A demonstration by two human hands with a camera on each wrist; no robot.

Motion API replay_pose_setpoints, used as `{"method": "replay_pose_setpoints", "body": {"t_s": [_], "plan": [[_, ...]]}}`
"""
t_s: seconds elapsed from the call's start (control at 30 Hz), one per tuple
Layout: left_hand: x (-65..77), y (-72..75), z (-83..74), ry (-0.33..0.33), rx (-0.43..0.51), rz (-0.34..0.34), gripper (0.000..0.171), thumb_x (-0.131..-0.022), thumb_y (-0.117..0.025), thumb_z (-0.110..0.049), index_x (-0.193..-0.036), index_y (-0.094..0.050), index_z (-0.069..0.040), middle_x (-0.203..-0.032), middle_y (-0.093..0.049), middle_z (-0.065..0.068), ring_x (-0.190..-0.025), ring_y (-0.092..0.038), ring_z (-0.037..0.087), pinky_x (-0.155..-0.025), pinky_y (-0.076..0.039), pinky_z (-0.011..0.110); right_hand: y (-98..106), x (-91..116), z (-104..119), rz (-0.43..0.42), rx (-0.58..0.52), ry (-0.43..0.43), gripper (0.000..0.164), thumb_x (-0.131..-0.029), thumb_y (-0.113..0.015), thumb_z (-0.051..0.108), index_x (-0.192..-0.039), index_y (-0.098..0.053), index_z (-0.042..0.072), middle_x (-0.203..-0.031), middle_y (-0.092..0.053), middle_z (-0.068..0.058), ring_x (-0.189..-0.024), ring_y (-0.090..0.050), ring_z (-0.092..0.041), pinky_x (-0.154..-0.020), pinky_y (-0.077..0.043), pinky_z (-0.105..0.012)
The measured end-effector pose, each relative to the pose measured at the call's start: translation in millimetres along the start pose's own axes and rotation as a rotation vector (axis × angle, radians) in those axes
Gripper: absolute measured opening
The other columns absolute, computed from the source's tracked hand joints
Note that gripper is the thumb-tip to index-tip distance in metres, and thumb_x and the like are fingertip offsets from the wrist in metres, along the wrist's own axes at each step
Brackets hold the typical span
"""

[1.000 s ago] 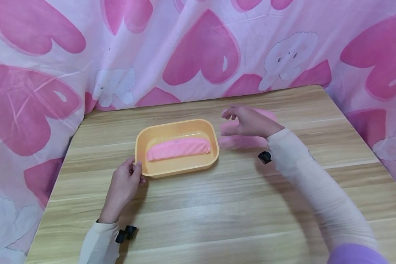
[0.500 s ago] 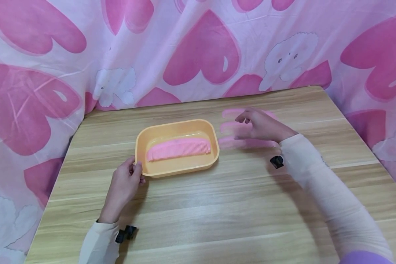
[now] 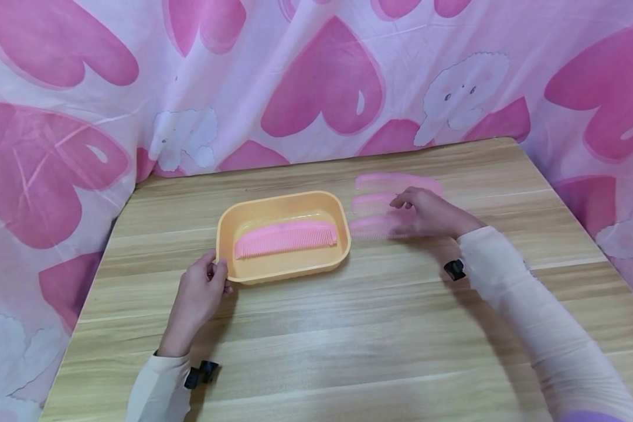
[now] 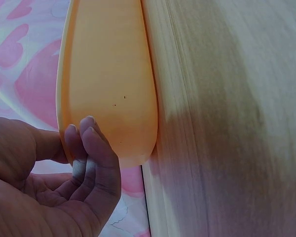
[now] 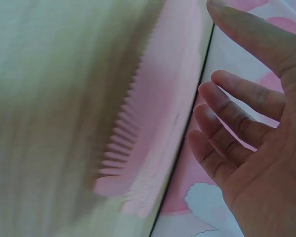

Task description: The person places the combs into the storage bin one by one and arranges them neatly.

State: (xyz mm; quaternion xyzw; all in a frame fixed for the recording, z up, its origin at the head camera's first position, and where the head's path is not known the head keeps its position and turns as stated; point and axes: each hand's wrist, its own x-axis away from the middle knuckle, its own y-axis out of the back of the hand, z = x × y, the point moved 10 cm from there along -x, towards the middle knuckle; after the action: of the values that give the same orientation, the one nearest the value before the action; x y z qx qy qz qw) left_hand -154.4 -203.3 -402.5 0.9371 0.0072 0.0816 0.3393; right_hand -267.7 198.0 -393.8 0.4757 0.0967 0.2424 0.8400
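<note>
An orange tub (image 3: 283,275) stands on the table with a pink comb (image 3: 287,237) lying inside it. My left hand (image 3: 197,299) pinches the tub's near left corner, thumb at the rim and fingers curled against the outer wall, as the left wrist view shows. To the right of the tub lie three more pink combs, stacked front to back: a near comb (image 3: 369,227), a middle comb (image 3: 371,203) and a far comb (image 3: 395,180). Over the near and middle combs hovers my right hand (image 3: 432,214), its fingers loosely spread and holding nothing. It hides parts of both combs.
The wooden table (image 3: 316,340) reaches back to a pink curtain (image 3: 316,76) printed with hearts, which also hangs at both sides. A black clip (image 3: 455,269) sits at the right wrist and another black clip (image 3: 201,374) at the left.
My right hand has moved right and toward me, from beside the far combs to over the near one, uncovering more of the far and middle combs. The left hand and tub have stayed put.
</note>
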Motion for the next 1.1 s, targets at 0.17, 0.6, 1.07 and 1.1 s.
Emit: {"method": "replay_pose_setpoints", "body": {"t_s": [0.17, 0.6, 1.07, 1.1], "plan": [[-0.6, 0.9, 0.4, -0.007, 0.005, -0.012, 0.037, -0.109, -0.04, -0.021, -0.133, -0.056, 0.001, -0.081, -0.062, 0.012, -0.07, -0.063, 0.018, -0.057, -0.05, 0.025, -6.5, 3.1, -4.5, 0.007, 0.004, 0.021, 0.062, -0.078, -0.089, 0.025, -0.121, -0.064, -0.011, -0.119, -0.064, -0.026, -0.109, -0.061, -0.037, -0.097, -0.049, -0.053], [-0.1, 0.5, 0.6, 0.001, 0.007, -0.01, 0.037, -0.109, -0.04, -0.02, -0.134, -0.055, 0.003, -0.081, -0.062, 0.012, -0.069, -0.063, 0.018, -0.057, -0.051, 0.025, -13.7, 5.2, -13.9, -0.01, 0.041, 0.031, 0.057, -0.076, -0.091, 0.024, -0.116, -0.067, -0.009, -0.11, -0.064, -0.019, -0.099, -0.058, -0.03, -0.089, -0.049, -0.046], [0.1, 0.8, 0.6, 0.007, 0.015, -0.009, 0.038, -0.109, -0.039, -0.021, -0.135, -0.055, 0.001, -0.083, -0.063, 0.013, -0.071, -0.063, 0.018, -0.058, -0.051, 0.025, -15.0, 7.6, -21.2, 0.017, 0.007, -0.019, 0.058, -0.078, -0.09, 0.026, -0.119, -0.067, -0.008, -0.114, -0.063, -0.018, -0.101, -0.056, -0.029, -0.09, -0.048, -0.046], [0.0, 0.9, 0.5, 0.004, 0.015, -0.009, 0.038, -0.109, -0.039, -0.021, -0.135, -0.055, 0.001, -0.083, -0.063, 0.013, -0.071, -0.063, 0.019, -0.058, -0.052, 0.025, -15.0, 7.6, -21.3, 0.018, 0.004, -0.018, 0.058, -0.078, -0.09, 0.026, -0.119, -0.067, -0.008, -0.114, -0.063, -0.019, -0.101, -0.056, -0.029, -0.09, -0.048, -0.046]]}}
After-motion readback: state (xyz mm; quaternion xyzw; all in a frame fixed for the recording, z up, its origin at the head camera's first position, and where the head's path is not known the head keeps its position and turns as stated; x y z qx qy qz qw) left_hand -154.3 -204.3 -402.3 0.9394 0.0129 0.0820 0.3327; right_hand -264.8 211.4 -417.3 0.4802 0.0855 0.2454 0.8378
